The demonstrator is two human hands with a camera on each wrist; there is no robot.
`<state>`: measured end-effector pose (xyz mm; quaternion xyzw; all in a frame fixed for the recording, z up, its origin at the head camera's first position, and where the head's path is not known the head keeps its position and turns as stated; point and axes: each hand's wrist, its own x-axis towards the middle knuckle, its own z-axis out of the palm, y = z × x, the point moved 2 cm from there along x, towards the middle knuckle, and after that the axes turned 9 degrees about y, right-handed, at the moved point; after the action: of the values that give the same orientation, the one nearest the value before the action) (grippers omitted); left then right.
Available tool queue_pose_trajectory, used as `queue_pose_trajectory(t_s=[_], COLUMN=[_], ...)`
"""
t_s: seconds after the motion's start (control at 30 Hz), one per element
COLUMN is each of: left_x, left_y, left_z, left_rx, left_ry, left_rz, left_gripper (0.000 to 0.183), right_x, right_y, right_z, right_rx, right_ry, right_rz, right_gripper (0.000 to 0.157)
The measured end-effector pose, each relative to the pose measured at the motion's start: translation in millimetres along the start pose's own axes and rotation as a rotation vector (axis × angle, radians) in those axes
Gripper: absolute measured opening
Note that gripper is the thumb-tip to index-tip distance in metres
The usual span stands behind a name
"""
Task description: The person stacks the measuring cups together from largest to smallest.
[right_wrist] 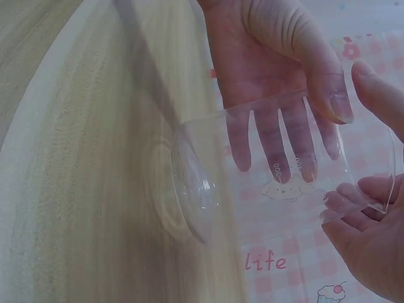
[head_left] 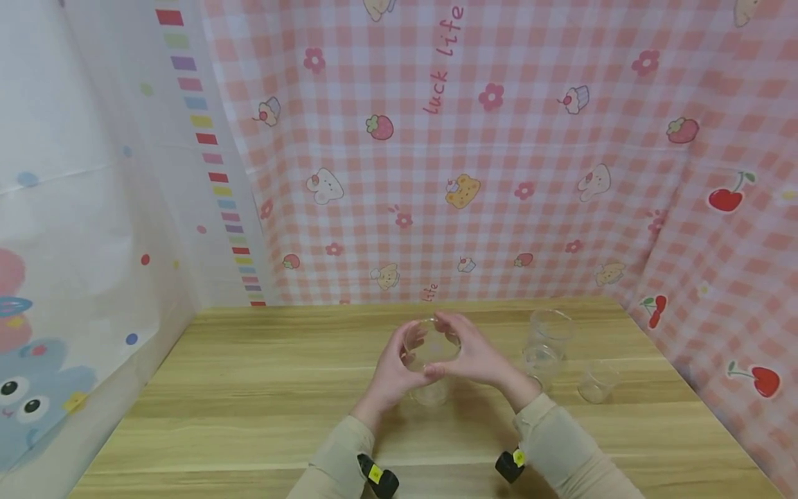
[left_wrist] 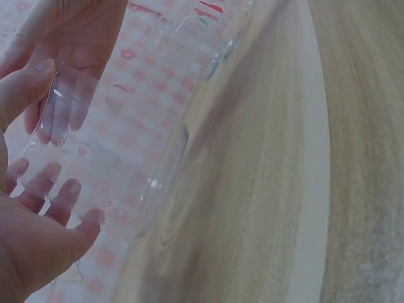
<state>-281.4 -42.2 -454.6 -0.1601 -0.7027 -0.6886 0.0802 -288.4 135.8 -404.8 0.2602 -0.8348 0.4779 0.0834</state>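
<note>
A clear beaker [head_left: 429, 394] with printed graduations stands near the middle of the wooden table, seemingly upright. Around its upper part curve both hands, one on each side. My left hand [head_left: 397, 366] grips the left wall, and my right hand [head_left: 479, 355] grips the right, with the thumbs close together on the near side. The right wrist view shows white number marks on the beaker wall [right_wrist: 252, 189] and fingers spread behind it. In the left wrist view the left hand [left_wrist: 38, 240] is around the rim end of the transparent beaker [left_wrist: 120, 158].
To the right stand a large clear beaker [head_left: 553, 326], a smaller one [head_left: 541, 360] in front of it, and a small one [head_left: 598, 385] nearer the right edge. Patterned cloth [head_left: 461, 138] hangs behind the wooden table [head_left: 249, 388] and along both sides.
</note>
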Motion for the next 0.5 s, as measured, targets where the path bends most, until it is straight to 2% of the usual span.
queue_pose_trajectory(t_s=[0.27, 0.5], left_x=[-1.4, -0.9], left_y=[-2.9, -5.6], left_z=[-1.5, -3.2], left_rx=[-0.005, 0.034], left_ry=[0.011, 0.027], left_rz=[-0.009, -0.025], left_gripper=[0.085, 0.088], right_x=[-2.1, -7.1], right_y=[3.9, 10.2], right_z=[0.5, -4.5], right_rx=[-0.011, -0.027], right_ry=[-0.020, -0.037], right_rz=[-0.008, 0.014], right_gripper=[0.098, 0.096])
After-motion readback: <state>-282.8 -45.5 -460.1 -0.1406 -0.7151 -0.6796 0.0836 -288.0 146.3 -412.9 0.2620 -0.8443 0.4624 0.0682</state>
